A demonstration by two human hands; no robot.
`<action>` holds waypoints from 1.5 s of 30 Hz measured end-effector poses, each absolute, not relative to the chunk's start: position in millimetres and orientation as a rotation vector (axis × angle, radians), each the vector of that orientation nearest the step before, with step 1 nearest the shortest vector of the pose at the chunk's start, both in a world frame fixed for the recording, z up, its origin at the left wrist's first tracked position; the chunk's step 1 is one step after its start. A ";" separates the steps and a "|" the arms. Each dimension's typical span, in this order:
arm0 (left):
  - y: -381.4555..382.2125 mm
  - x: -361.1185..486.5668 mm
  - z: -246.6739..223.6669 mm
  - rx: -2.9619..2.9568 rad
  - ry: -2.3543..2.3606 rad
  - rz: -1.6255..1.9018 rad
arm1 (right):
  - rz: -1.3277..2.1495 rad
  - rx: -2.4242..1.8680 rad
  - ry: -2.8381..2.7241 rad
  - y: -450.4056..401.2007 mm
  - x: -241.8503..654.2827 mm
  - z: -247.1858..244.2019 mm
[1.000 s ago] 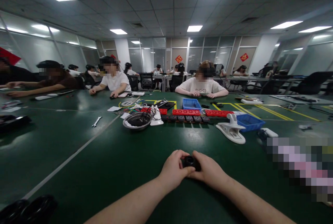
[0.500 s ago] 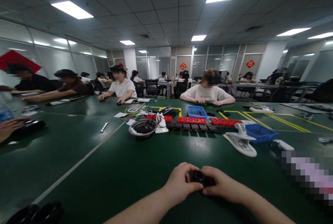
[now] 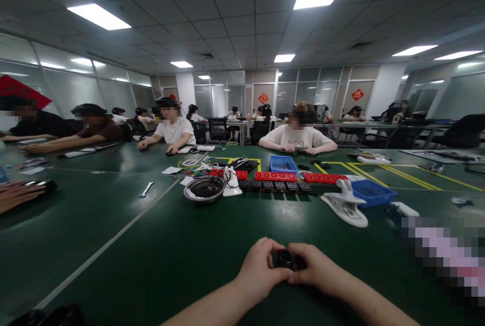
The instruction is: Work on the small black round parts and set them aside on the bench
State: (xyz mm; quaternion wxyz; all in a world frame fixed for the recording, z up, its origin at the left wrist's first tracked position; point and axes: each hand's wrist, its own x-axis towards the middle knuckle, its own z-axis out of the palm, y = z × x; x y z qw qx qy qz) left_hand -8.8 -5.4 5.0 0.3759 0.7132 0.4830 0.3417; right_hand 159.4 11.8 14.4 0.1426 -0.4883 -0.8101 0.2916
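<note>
A small, round black part (image 3: 285, 259) with a ring-shaped opening is held low over the green table (image 3: 151, 260), between my two hands. My left hand (image 3: 261, 265) grips it from the left, thumb in front and fingers behind. From the other side my right hand (image 3: 311, 268) is closed on the same part, its fingertips close to those of the left. The dark underside and right end of the part are partly hidden by my fingers.
Beyond my hands lie a metal bowl (image 3: 204, 190), a white stand (image 3: 232, 182), red socket strips (image 3: 275, 177), a white clamp (image 3: 346, 203) and blue trays (image 3: 373, 193). A wrench (image 3: 146, 190) lies left. Another person's hand (image 3: 18, 195) is at the far left.
The whole view has shifted slightly. Both hands keep their hold on the black part, which now sits a little more upright or turned between the fingers.
</note>
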 end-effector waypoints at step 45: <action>-2.7 -6.7 2.0 1.785 1.310 0.886 | 0.891 -1.430 -2.256 9.0 154.6 14.8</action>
